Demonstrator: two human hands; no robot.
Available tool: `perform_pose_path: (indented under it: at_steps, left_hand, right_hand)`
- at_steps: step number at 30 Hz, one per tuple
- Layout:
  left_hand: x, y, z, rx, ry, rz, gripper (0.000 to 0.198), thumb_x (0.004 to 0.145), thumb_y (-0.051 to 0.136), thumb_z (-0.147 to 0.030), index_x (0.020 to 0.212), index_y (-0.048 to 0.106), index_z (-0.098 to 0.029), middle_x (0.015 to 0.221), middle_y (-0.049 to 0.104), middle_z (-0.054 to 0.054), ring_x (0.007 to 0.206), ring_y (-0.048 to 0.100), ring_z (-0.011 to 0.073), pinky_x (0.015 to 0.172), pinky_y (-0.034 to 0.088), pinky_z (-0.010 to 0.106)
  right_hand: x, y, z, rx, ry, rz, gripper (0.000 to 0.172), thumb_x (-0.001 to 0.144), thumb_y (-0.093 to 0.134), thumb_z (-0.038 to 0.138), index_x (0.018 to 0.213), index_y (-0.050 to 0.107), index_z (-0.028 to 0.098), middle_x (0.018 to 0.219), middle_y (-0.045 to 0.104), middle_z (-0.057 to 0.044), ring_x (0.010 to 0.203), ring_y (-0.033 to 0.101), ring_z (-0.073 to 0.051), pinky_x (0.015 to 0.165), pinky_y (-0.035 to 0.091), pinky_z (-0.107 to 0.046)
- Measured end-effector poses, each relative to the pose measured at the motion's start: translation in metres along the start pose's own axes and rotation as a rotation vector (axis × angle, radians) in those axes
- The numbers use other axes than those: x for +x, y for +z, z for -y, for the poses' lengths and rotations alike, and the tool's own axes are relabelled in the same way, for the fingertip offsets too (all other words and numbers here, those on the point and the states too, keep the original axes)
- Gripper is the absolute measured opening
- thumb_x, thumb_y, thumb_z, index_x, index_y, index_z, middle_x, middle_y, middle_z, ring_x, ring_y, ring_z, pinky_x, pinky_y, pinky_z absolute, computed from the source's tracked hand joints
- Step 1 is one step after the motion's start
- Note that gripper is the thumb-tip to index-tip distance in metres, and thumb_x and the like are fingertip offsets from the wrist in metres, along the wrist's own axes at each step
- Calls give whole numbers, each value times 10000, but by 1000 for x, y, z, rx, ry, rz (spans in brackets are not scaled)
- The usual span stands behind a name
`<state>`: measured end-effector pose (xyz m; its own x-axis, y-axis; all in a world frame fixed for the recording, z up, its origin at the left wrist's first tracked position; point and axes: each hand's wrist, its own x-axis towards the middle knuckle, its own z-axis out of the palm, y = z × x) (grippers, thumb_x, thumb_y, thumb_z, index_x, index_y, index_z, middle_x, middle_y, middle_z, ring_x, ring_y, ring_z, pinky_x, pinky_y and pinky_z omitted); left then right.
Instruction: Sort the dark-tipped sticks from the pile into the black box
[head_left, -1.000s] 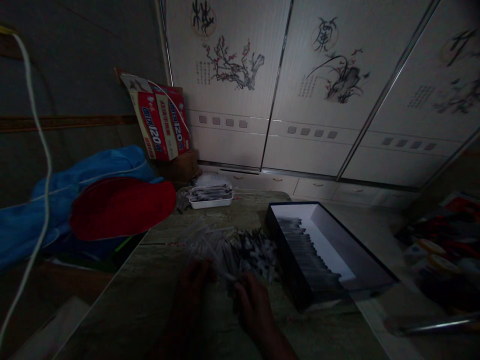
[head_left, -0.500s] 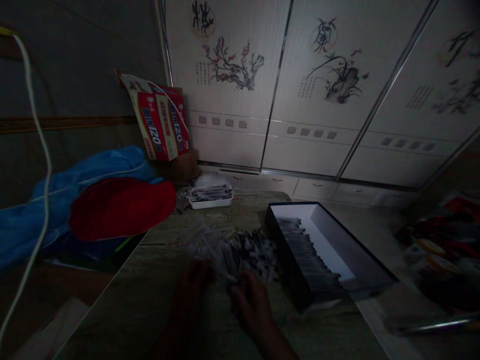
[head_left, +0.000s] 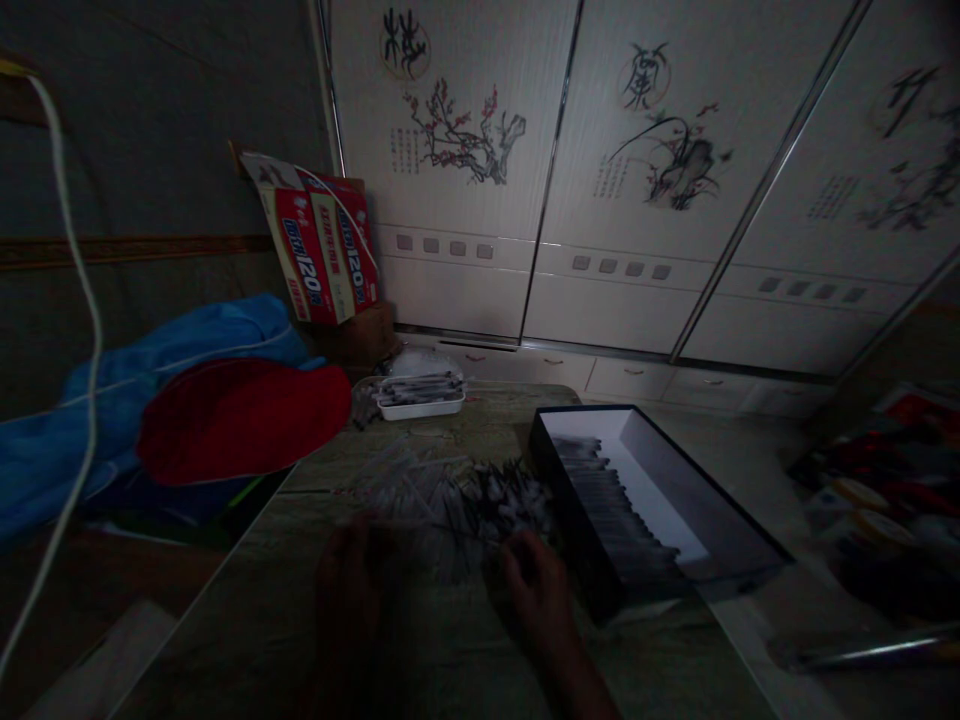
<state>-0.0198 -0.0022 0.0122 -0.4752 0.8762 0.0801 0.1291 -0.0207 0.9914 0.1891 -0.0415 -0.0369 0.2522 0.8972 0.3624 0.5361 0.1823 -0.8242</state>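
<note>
On the table, my left hand (head_left: 349,575) is closed, its fingertips pinching what looks like a clear pen barrel (head_left: 405,523). My right hand (head_left: 536,580) is closed too, its thumb and fingers on a thin dark stick that looks like a pen refill (head_left: 465,534), pointing left toward the barrel. Dim light hides whether the two touch. Just beyond my hands lie a loose heap of clear tubes (head_left: 401,480) and a pile of dark-tipped pen parts (head_left: 514,495). Right of my right hand, a black box with a white inside (head_left: 660,475) holds a row of dark-ended pens (head_left: 611,500).
A white tray (head_left: 424,408) of pen-like sticks stands at the table's (head_left: 450,650) far edge. Left are blue cloth (head_left: 202,325), a red cushion-like item (head_left: 247,420) and a white cable (head_left: 90,330). Red cartons (head_left: 322,250) stand before the sliding wardrobe doors (head_left: 450,290).
My hands have moved apart, the left one leftward and the right one rightward. A thin dark stick now shows between them, where a pale tube spanned both hands before.
</note>
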Motion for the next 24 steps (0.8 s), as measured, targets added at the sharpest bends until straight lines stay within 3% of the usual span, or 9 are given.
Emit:
perform_pose_path:
  at_steps: [4,8,17,21,24]
  left_hand:
    - [2,-1,7,78,9,-12,483,797,446,-623,664,621,-193,630,657,33,635,619,203,620,485,308]
    - [0,4,15,115,16,43,484,779,471,-637,701,623,-184,661,656,25,667,609,201,667,468,307]
    - [-4,14,20,199,2,246,450,713,538,-620,697,646,-184,616,646,11,630,607,202,610,459,292]
    - [-4,20,23,165,-33,231,472,656,623,-561,910,688,-168,778,718,52,733,664,238,653,512,322]
    - [-7,23,21,97,-46,266,611,654,650,-515,1151,622,-162,793,729,45,672,671,219,627,536,323]
  right_hand:
    - [7,-8,-5,-6,94,-168,324,869,486,428,741,626,166,634,630,-15,576,574,-155,538,413,-220]
    - [11,-8,-13,-76,173,-313,372,875,451,466,861,650,152,780,705,-94,697,647,-220,643,473,-281]
    - [15,-8,-22,-267,204,-355,593,903,327,562,1117,580,70,998,688,-231,896,662,-313,725,484,-364]
    - [14,-9,-21,-227,170,-336,527,913,345,521,1119,590,102,1000,699,-197,902,661,-295,740,488,-355]
    - [14,-9,-18,-193,150,-341,443,916,369,472,1051,620,132,972,710,-165,880,665,-271,762,486,-344]
